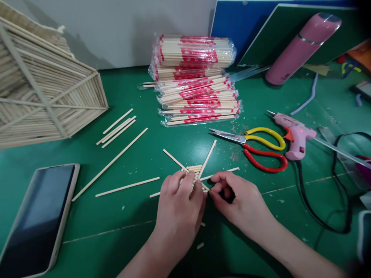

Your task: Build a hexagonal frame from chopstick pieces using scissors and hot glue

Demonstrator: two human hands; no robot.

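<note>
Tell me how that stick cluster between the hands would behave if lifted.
The stick cluster is probably very light: just thin wooden sticks. They look stiff but slender, so likely to snap if squeezed hard. Sticking out at several angles between the left hand and right hand, they may come apart when lifted.

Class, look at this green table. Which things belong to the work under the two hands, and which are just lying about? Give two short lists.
Belong, likely: the stick cluster held by the left hand and right hand; loose sticks; wrapped stick packs; scissors; glue gun.
Lying about: phone; pink flask.
</note>
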